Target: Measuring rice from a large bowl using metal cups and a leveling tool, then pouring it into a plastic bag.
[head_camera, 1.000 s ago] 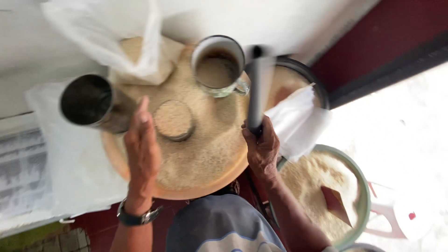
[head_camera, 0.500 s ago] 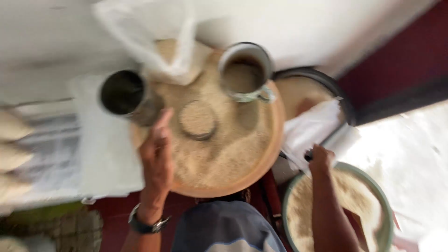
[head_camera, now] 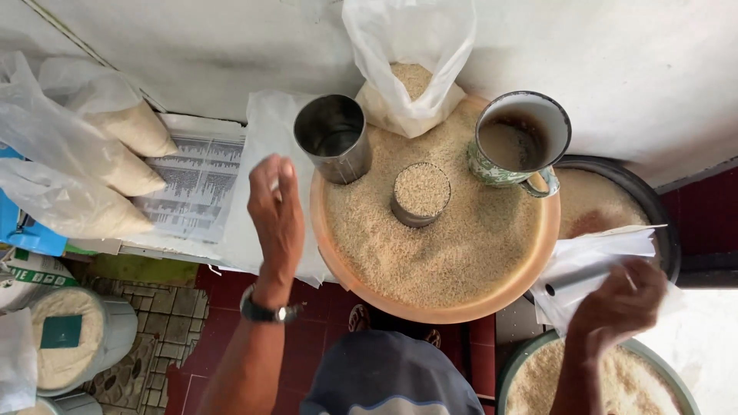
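Head view only. Grain is filling a wide orange basin (head_camera: 538,265) at the middle of the frame, and three measures are standing in it: a steel can (head_camera: 332,138) at the upper left rim, empty and tilting slightly outward; a small tin (head_camera: 420,194) near the centre, heaped level with grain; and an enamel mug (head_camera: 519,138) at the upper right, its handle pointing down-right. An open plastic bag of grain (head_camera: 411,69) is leaning against the wall at the far rim, between the can and the mug.

The left hand (head_camera: 277,215) is hovering just left of the basin rim, palm turned sideways, fingers (head_camera: 286,175) loosely extended and grasping nothing. The steel can is lying just beyond the fingertips, up and to the right, apart from them. A wristwatch (head_camera: 265,313) is sitting on that wrist.

The right hand (head_camera: 619,303) is working at the lower right, fingers curled around a bunch of white plastic bags (head_camera: 592,257) and a dark, narrow, tube-like piece (head_camera: 573,280) lying among them; the grip is partly blurred. The bags are lying over the edge of a dark bowl of grain (head_camera: 615,196), touching the basin's right rim.

A green-rimmed basin of grain (head_camera: 523,361) is sitting below the right hand. Three tied bags of grain (head_camera: 100,165) are resting on newspaper (head_camera: 196,184) at the left.
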